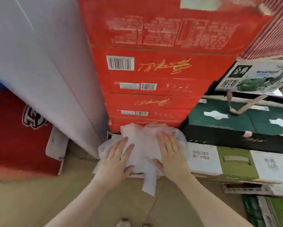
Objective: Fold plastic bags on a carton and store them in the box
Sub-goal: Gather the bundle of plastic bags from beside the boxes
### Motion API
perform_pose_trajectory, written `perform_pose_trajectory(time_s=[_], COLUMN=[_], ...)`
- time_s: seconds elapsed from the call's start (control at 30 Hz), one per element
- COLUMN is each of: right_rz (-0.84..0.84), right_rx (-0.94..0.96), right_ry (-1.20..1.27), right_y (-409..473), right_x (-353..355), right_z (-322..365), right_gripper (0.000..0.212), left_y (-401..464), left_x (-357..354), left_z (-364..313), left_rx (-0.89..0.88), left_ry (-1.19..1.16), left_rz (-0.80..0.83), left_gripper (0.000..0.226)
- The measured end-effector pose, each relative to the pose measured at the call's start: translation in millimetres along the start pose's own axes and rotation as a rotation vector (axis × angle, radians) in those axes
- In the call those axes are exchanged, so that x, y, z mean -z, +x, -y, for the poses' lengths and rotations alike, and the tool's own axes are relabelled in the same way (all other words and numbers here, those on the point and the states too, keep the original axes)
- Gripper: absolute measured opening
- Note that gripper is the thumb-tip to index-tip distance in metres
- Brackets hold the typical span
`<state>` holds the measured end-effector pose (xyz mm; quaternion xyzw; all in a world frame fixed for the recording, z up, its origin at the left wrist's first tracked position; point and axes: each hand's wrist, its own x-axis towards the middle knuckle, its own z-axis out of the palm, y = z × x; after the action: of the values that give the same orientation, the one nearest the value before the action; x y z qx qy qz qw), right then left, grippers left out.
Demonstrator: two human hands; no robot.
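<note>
Bright, even light all round here, soft and diffuse, with no hard shadows; only a faint dark patch sits under the hands (142,156) on the pale plastic bag (144,145). The whole picture is soft and slightly smeared, and the print on the red cartons (150,76) blurs towards the top. Wide-angle distortion is strong: straight edges lean outward and stretch at the borders. A blue-tinged haze bleeds in at the left edge, and the lower corners go mushy and out of focus.
</note>
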<state>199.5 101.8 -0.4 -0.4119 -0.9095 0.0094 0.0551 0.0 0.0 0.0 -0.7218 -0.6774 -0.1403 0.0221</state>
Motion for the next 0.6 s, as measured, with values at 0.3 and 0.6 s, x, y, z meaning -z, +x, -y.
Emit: perform_pose_trajectory(time_s=[0.3,0.6], right_rz=[0.421,0.652], right_rx=[0.019,-0.03], right_ry=[-0.187,-0.212], right_y=[22,30], right_x=[-58,-95], right_z=[-29,-20], right_gripper=[0.096,0.111], left_y=[23,27], left_x=[-81,-123], left_z=[41,46], left_rx=[-0.08,0.096], left_ry=[0.323,0.298], left_rz=[0.444,0.618], left_gripper=[0.102,0.082])
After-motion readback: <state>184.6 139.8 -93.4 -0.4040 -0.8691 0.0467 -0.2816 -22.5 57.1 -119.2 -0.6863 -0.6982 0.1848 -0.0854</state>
